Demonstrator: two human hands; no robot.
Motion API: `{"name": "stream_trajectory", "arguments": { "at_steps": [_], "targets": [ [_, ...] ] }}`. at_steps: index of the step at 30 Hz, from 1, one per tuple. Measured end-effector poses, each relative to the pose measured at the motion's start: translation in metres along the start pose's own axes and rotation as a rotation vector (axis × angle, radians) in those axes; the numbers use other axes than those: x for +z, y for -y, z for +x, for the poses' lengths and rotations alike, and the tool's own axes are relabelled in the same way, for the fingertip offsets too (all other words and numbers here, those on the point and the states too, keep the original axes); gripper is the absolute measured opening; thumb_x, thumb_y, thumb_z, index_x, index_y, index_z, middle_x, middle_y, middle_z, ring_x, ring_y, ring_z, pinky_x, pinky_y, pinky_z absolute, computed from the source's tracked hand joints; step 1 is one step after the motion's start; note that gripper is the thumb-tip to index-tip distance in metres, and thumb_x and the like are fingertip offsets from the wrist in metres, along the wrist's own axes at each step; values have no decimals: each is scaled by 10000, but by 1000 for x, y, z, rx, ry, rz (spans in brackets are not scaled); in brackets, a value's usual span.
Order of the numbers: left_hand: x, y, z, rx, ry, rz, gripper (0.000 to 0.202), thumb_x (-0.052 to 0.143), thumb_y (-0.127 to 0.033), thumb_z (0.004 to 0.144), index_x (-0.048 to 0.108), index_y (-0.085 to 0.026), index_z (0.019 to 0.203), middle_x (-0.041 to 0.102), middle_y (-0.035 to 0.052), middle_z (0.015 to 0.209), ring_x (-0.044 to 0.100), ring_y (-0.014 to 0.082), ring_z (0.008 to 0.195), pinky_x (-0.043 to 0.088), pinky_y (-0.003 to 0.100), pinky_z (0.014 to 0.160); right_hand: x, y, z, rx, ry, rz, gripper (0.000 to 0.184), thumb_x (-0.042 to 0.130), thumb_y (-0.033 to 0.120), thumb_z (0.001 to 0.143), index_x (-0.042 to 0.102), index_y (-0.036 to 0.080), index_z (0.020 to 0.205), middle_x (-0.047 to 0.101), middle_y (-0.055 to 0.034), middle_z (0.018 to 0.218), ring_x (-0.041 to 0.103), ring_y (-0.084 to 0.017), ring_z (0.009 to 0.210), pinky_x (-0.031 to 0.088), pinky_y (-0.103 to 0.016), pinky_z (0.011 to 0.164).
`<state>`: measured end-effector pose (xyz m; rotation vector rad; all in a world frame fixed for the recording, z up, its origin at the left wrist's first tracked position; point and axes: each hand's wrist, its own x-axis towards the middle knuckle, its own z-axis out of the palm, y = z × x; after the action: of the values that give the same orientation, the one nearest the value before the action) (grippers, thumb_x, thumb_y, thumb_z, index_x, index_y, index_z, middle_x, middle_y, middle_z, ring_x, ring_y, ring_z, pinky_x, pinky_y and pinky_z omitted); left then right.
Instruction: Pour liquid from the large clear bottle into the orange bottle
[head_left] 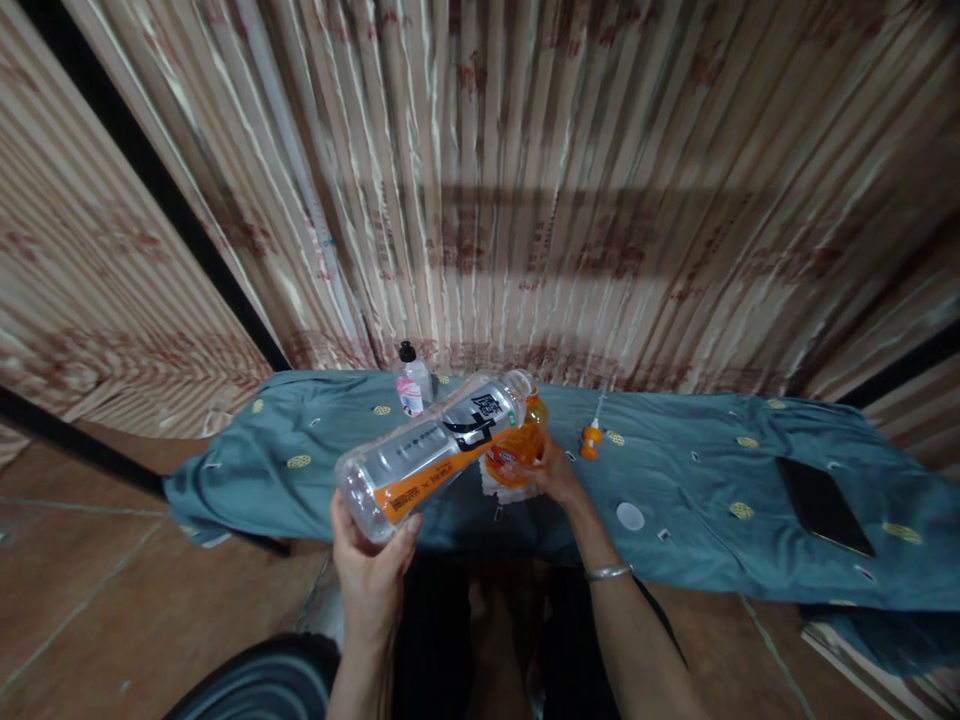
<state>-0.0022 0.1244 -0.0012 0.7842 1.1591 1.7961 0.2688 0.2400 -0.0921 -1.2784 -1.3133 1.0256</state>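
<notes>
A clear plastic drink bottle (420,450) with an orange and silver label is tilted, its uncapped mouth up and to the right. My left hand (371,555) grips it round the base. My right hand (551,470) is closed on an orange bottle (517,445) with a red label, which stands over a white cloth or paper (502,490). The clear bottle's mouth is over the top of the orange bottle and partly hides it. I cannot make out any liquid flowing between them. Right of my right hand lies an orange pump head (591,440) with a pale tube.
A small clear bottle with a black cap (412,380) stands at the back of the cloth-covered table (675,470). A white round disc (630,516) and a black phone (825,505) lie to the right. Curtains (510,180) hang behind; dark poles (172,210) slant at the sides.
</notes>
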Motion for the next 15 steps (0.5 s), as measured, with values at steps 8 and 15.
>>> {"name": "stream_trajectory", "arguments": {
  "at_steps": [8, 15],
  "targets": [
    [9, -5, -3, -7, -43, -12, 898, 1102, -396, 474, 544, -247, 1161, 670, -61, 801, 447, 47, 422, 299, 178, 381, 1, 3, 0, -2, 6, 70, 771, 1040, 413, 576, 677, 280, 1243, 854, -87, 1294, 808, -382, 1240, 616, -592, 1171],
    [12, -10, -1, -1, -43, -20, 797, 1071, -313, 492, 565, -226, 1102, 666, -62, 733, 454, 61, 398, 318, 184, 384, 0, 2, 2, -35, 1, -24, 772, 1040, 386, 616, 672, 269, 1285, 855, -96, 1317, 822, -355, 1235, 632, -552, 1159]
  ]
}}
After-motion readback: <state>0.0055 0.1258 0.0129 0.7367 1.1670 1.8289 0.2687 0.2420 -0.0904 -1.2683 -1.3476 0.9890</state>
